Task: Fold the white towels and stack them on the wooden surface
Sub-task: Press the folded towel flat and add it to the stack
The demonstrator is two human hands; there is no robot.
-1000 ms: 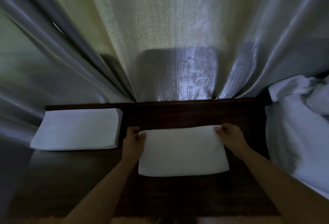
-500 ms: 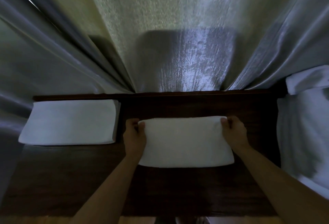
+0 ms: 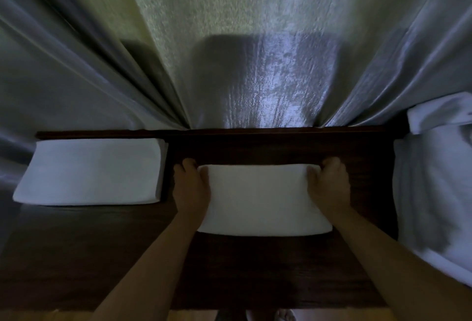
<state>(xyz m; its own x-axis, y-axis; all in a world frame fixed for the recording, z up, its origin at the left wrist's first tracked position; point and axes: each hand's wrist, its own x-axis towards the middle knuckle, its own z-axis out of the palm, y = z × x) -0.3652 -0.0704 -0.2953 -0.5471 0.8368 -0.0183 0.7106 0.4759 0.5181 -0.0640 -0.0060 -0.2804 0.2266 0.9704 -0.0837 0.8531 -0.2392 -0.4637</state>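
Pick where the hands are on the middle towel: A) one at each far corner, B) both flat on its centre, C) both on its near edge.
A: the left hand and right hand each grip a far corner of the towel.

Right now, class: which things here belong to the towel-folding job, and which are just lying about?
Belonging:
folded towel, gripped by left hand and right hand
finished stack
unfolded white pile
wooden surface

Lying about:
curtains
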